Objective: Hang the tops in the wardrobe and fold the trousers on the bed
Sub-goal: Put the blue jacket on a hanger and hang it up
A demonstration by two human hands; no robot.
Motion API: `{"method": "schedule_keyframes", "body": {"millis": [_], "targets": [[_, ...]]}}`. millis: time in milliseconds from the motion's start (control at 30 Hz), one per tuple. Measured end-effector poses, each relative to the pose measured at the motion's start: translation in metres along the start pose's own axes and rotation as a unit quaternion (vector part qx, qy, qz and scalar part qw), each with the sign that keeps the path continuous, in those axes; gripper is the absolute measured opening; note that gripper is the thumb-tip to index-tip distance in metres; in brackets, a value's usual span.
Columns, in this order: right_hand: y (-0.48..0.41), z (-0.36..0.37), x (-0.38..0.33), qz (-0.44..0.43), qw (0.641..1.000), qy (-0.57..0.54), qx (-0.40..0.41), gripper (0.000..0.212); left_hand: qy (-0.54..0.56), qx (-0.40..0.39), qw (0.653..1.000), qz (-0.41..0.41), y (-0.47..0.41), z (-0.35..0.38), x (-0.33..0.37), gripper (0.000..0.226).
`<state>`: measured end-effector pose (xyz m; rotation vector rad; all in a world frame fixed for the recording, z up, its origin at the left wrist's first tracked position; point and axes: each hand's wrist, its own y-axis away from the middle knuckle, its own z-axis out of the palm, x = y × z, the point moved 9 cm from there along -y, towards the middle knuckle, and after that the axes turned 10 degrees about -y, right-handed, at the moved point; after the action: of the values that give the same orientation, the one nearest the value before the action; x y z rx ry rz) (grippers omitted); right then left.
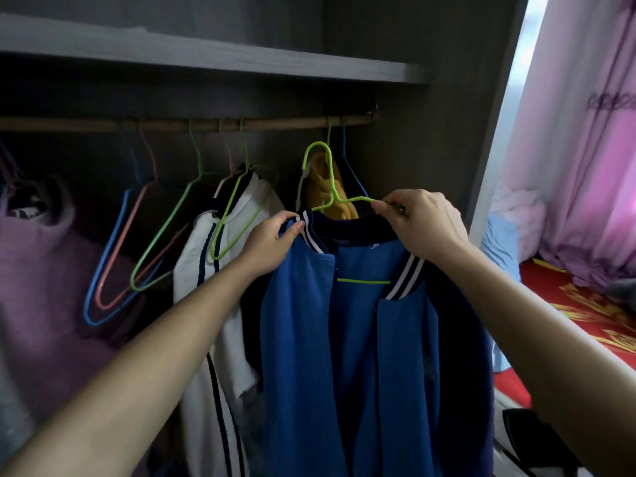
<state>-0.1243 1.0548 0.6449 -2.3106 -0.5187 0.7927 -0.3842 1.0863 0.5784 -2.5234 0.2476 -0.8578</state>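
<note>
Nearly hung: the blue jacket (361, 339) is on its green hanger (364, 281), below the right end of the rail (275, 122), hook not yet over it.
Left hand (272, 242) pinches the collar and right hand (423, 225) pinches the hanger's shoulder. A white top (241, 215) already hangs to the left. Folding on the bed (585, 304), far right, is probably still to do.

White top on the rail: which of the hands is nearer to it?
Left. The left hand grips the blue top by its collar, just right of the white top; the right hand is farther right, pinching the green hanger.
</note>
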Motion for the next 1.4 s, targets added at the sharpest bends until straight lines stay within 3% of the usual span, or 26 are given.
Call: {"method": "schedule_keyframes", "body": {"millis": [133, 333, 400, 600, 733, 833, 1000, 1133, 1267, 1400], "targets": [[-0.004, 0.001, -0.02, 0.023, 0.999, 0.022, 0.024, 0.024, -0.045, -0.013, 0.999, 0.025, -0.019, -0.004, 0.001, 0.043], [-0.031, 0.013, -0.041, 0.079, 0.995, -0.047, 0.046, 0.026, -0.033, -0.045, 0.998, 0.029, -0.049, -0.012, 0.006, 0.052], [-0.049, 0.019, -0.041, 0.09, 0.992, -0.072, 0.051, 0.024, -0.082, -0.017, 0.995, 0.057, -0.064, -0.03, 0.01, 0.048], [-0.108, 0.061, -0.038, 0.107, 0.983, -0.147, 0.02, 0.023, -0.352, 0.14, 0.922, 0.075, -0.104, -0.102, 0.012, 0.049], [-0.146, 0.094, -0.035, 0.115, 0.974, -0.196, -0.003, 0.027, -0.46, 0.164, 0.872, 0.042, -0.133, -0.125, -0.004, 0.066], [-0.167, 0.12, -0.03, 0.128, 0.969, -0.209, -0.021, 0.031, -0.469, 0.16, 0.868, 0.009, -0.146, -0.125, -0.026, 0.064], [-0.164, 0.175, -0.014, 0.118, 0.971, -0.184, -0.1, 0.039, -0.487, 0.208, 0.848, 0.022, -0.151, -0.117, -0.038, 0.062], [-0.143, 0.204, -0.015, 0.065, 0.976, -0.192, -0.075, 0.041, -0.494, 0.227, 0.838, 0.036, -0.15, -0.115, -0.034, 0.063], [-0.137, 0.211, -0.018, 0.055, 0.971, -0.225, -0.055, 0.036, -0.496, 0.208, 0.842, 0.028, -0.148, -0.114, -0.036, 0.066], [-0.13, 0.202, -0.007, 0.074, 0.972, -0.215, -0.066, 0.033, -0.457, 0.174, 0.872, 0.008, -0.143, -0.116, -0.029, 0.073]]}}
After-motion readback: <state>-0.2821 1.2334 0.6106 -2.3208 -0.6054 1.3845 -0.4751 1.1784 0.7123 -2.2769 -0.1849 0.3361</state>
